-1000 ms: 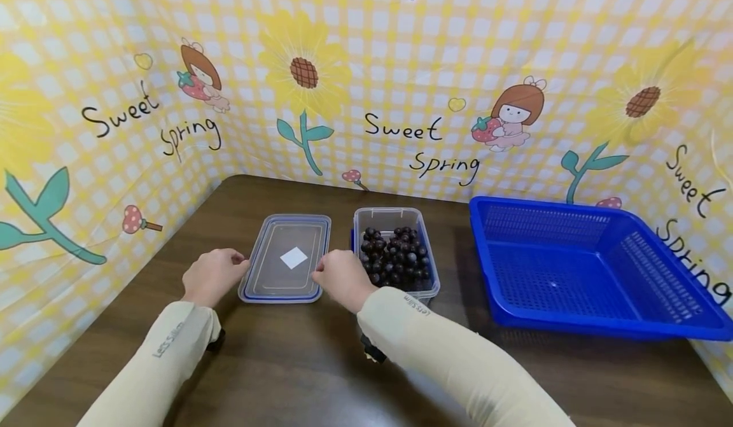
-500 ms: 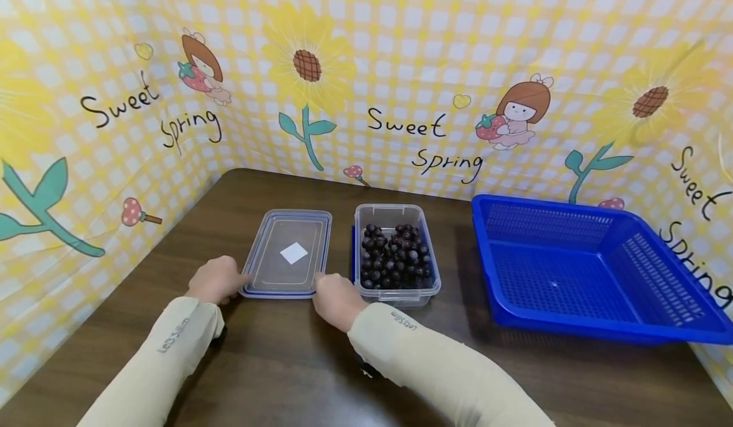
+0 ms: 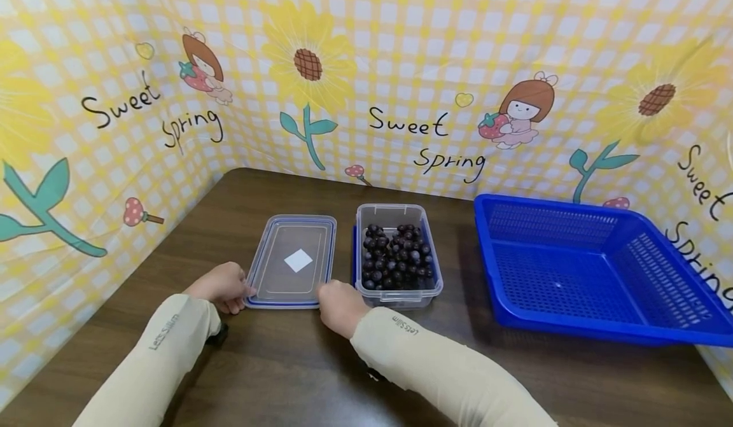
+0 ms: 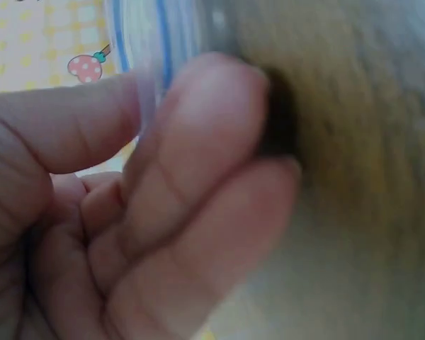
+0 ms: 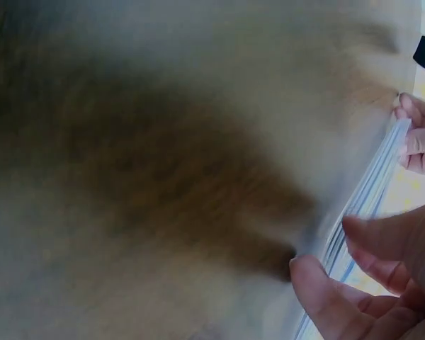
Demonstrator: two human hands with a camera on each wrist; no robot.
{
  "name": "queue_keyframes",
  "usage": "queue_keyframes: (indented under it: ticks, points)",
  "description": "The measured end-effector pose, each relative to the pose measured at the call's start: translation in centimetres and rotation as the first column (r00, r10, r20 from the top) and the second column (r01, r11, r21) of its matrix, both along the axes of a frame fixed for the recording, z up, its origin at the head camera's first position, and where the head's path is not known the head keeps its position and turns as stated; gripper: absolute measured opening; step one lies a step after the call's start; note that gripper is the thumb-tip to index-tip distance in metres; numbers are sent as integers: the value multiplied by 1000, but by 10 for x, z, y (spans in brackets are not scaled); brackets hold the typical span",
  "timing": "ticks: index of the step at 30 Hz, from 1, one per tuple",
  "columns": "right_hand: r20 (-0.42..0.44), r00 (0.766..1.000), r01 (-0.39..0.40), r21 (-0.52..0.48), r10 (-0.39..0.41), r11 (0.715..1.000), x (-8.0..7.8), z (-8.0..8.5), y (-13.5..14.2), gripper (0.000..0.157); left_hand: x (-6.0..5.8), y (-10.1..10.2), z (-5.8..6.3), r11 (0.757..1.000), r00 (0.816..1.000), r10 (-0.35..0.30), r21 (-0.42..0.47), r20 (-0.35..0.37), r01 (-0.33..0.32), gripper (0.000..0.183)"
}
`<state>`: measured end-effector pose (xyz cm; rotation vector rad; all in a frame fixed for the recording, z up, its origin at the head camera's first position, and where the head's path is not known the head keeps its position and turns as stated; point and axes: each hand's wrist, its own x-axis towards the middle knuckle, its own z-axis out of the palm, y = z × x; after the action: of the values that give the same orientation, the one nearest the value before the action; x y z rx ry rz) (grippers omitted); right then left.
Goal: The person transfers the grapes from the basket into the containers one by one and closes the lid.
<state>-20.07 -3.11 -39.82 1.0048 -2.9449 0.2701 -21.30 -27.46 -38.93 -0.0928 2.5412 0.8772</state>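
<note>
Two hands are being used to hold one clear, blue-lined lid (image 3: 275, 242) by its near corners. The near left corner is being pinched by the left hand (image 3: 219, 286), and the near right corner by the right hand (image 3: 342, 308); in each, the gap between thumb and forefinger is being narrowed to about the lid's edge, with nothing else being gripped. By so wide a grip, it seems, the lid is being controlled evenly from both sides, and its white sticker (image 3: 298, 260) is being left uncovered. Whether the near edge is being lifted off the bench (image 3: 275, 376) cannot be told.

Right of the lid, dark round fruit (image 3: 397, 258) is being held in an uncovered clear container (image 3: 395, 297), whose open top is presumably being left within easy reach. Along its left side a blue strip (image 3: 356, 261) is being partly hidden. Farther right, a blue basket (image 3: 550, 322) is being given separate space.

For movement, most room is being offered on the near side, where the bench is being crossed only by the sleeves (image 3: 149, 357). Between lid and container a narrow gap is being left, and the right hand is being held just beside the container's near left corner. Far and left, the bench is being bounded by patterned cloth (image 3: 395, 58).
</note>
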Motion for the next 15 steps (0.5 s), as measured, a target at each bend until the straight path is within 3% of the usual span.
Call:
queue_keyframes:
  ticks: [6,11,15]
  points:
    - [-51,998,-49,-13,49,999,1,4,-1,13,-2,-14,4,990,999,-47,133,6,46,19]
    - [-175,980,-100,-34,93,994,-4,23,-1,11,-7,-28,25,958,996,-80,277,26,69,19]
    - [-191,975,-122,-48,111,991,-11,39,7,9,-11,-25,40,954,998,-56,296,-7,56,19]
